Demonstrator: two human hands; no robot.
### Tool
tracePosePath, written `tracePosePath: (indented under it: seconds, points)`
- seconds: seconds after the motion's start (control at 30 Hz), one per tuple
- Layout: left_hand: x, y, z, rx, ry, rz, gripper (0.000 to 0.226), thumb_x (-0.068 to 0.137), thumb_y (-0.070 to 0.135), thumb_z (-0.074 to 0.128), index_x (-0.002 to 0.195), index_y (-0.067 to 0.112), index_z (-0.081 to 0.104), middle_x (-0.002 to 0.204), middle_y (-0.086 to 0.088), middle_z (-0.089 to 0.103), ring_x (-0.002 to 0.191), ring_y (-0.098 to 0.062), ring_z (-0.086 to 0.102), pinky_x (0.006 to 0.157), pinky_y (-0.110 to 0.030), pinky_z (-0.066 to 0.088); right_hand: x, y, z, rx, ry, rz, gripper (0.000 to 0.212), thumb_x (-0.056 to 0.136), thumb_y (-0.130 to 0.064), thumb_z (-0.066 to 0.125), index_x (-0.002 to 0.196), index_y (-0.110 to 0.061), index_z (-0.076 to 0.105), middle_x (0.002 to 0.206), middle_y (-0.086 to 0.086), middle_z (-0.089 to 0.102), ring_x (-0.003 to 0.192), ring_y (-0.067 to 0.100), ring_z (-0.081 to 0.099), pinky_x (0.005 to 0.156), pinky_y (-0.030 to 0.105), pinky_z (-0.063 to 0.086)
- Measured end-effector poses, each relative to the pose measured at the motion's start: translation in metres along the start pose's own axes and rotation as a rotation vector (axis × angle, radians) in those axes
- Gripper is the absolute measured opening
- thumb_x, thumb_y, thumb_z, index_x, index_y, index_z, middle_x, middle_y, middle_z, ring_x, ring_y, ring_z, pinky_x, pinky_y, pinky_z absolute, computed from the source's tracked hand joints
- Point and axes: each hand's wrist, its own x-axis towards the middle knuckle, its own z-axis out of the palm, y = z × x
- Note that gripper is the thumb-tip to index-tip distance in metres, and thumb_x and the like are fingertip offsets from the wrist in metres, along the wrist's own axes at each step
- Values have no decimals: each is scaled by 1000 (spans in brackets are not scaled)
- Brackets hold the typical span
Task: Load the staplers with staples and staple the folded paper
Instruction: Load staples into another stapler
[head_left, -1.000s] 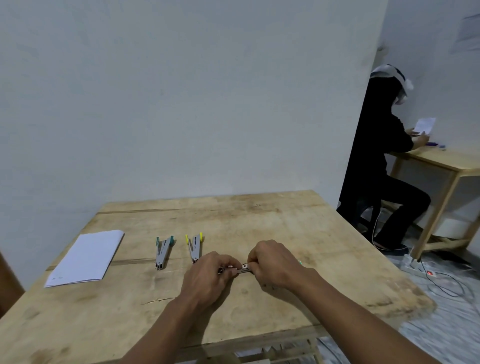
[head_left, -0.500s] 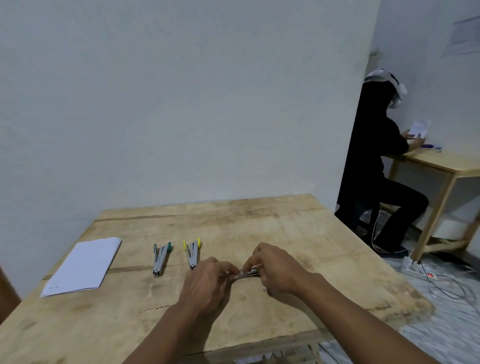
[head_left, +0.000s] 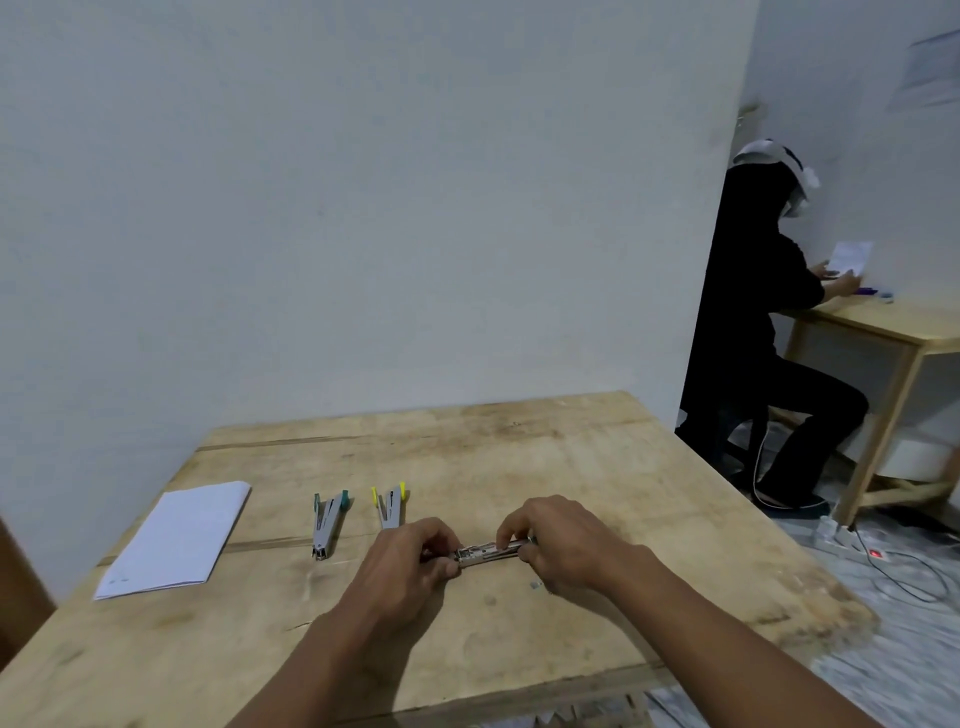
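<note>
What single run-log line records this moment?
left hand, right hand: grip metal stapler | teal stapler, yellow stapler: idle | folded paper: untouched

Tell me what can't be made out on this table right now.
Head view only.
Held stapler: its ends are covered by the left hand and right hand; any staples inside are too small to see.
Yellow stapler: near tip hidden behind the left hand.
Grey speck by the right hand: too small to identify.

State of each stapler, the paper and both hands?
Held stapler: opened, metal channel showing.
Teal stapler: splayed open, untouched.
Yellow stapler: splayed open, untouched.
Folded paper: flat, untouched.
Left hand: grips held stapler's end.
Right hand: pinches its other end.
</note>
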Motion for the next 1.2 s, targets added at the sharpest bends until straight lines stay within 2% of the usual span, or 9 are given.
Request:
tracePosePath:
  seconds: [0.2,0.43,0.6,0.7,0.9,1.0,1.07,1.13,1.2]
  points:
    - [4,-1,-13,149,-91,-2,10,84,22,68,93,22,73,84,7,70,80,-8,61,66,-21,43,8,-1,-2,-67,-21,-60,25,88,-11,60,106,-26,71,103,4,72,93,25,64,76,34,49]
    - [4,-1,-12,173,-68,-18,9,83,23,69,91,24,75,82,8,71,76,-5,61,60,-13,38,8,-1,-5,-213,-84,-163,20,89,-10,49,106,-20,54,98,9,62,81,27,49,73,41,44]
    - [5,0,-13,164,-87,-32,11,82,25,70,92,24,75,81,9,71,75,-4,61,59,-11,37,8,3,-5,-166,-67,-162,23,89,-13,53,111,-20,53,102,7,65,91,29,56,77,38,44]
    - [5,1,-13,164,-87,-32,11,83,25,70,92,24,75,78,9,69,72,-2,59,57,-10,35,8,2,-4,-203,-92,-186,26,92,-12,52,115,-23,57,103,8,62,90,29,56,72,37,41]
    - [3,1,-16,205,-110,-29,11,85,26,66,92,26,73,84,7,71,78,-6,61,63,-17,44,10,3,-3,-189,-83,-164,23,90,-15,51,110,-22,58,100,7,64,88,27,55,70,35,40]
    - [3,0,-23,338,-185,-40,14,87,27,54,93,26,66,92,3,65,83,-10,59,74,-24,51,7,10,1,-79,-57,-102,31,91,-15,51,120,-25,49,106,6,64,86,22,48,73,35,39]
    - [8,5,-34,417,-245,-47,18,87,27,57,101,21,66,98,1,66,86,-13,61,77,-25,51,6,13,1,-19,-58,-49,37,92,-13,50,127,-23,44,113,8,63,96,25,53,78,37,44]
    - [11,15,-45,319,-186,-32,24,84,23,65,108,21,61,94,4,67,81,-10,61,70,-15,46,5,12,0,20,-76,-11,41,93,-11,52,132,-19,41,115,9,62,102,27,56,83,40,48]
    - [12,24,-47,81,-46,-34,42,80,16,71,114,28,50,90,6,68,76,-3,62,61,-7,42,5,12,0,66,-74,11,46,91,-9,54,132,-20,37,109,6,64,97,26,58,84,42,51]
